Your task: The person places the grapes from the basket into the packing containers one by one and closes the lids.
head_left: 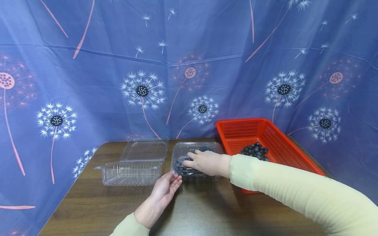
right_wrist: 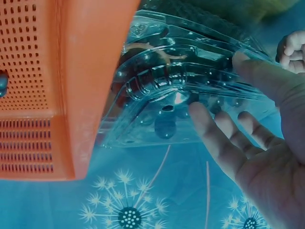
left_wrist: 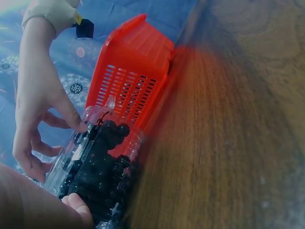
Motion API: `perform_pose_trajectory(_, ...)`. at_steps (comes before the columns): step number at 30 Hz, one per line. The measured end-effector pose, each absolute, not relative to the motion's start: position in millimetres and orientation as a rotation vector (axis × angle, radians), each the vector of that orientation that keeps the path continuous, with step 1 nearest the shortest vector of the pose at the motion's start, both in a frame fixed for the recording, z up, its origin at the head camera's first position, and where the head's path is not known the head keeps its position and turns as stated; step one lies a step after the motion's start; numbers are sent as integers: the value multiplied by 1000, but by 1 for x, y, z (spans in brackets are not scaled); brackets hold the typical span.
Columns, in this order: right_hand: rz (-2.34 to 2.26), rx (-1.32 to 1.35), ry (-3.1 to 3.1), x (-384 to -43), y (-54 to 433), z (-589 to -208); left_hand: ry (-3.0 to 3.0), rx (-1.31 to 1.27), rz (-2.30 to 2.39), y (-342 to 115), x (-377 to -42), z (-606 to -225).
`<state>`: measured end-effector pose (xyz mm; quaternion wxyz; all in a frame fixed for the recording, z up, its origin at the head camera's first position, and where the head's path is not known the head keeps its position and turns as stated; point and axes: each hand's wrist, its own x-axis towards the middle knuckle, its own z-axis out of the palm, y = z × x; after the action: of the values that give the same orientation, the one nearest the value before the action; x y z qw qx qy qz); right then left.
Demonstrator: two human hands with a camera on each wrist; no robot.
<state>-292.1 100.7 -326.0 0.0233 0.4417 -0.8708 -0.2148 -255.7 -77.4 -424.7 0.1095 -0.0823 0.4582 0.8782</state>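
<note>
A clear plastic clamshell box [head_left: 211, 146] of dark grapes [left_wrist: 102, 162] stands mid-table, its clear lid [right_wrist: 164, 129] down over the fruit. At the box's front left corner, my left hand [head_left: 165, 190] pinches the rim between thumb and fingers. My right hand [head_left: 208, 162] reaches across the top with fingers spread and slightly bent, fingertips on the lid. In the right wrist view its thumb lies over the front side while the other fingers are at the lid.
A second clear clamshell box [head_left: 133, 173] stands on the left, lid raised backward. On the right, a red plastic basket [head_left: 289, 154] holds more dark grapes [head_left: 255, 150]. The wooden table [head_left: 189, 213] ends against a blue dandelion-print cloth [head_left: 97, 82].
</note>
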Motion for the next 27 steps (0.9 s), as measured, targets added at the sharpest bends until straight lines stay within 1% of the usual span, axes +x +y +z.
perform_pose_trajectory(9, -656, 1415, -2638, -309, 104, -327, 1334, -273, 2612, -71, -262, -423)
perform_pose_trajectory(20, -849, 1590, -2503, -329, 122, -323, 1270, -303, 2650, -65, -271, -422)
perform_pose_trajectory(27, -826, 1667, -2491, -340, 128, -323, 1263, -329, 2670, -61, -279, -421)
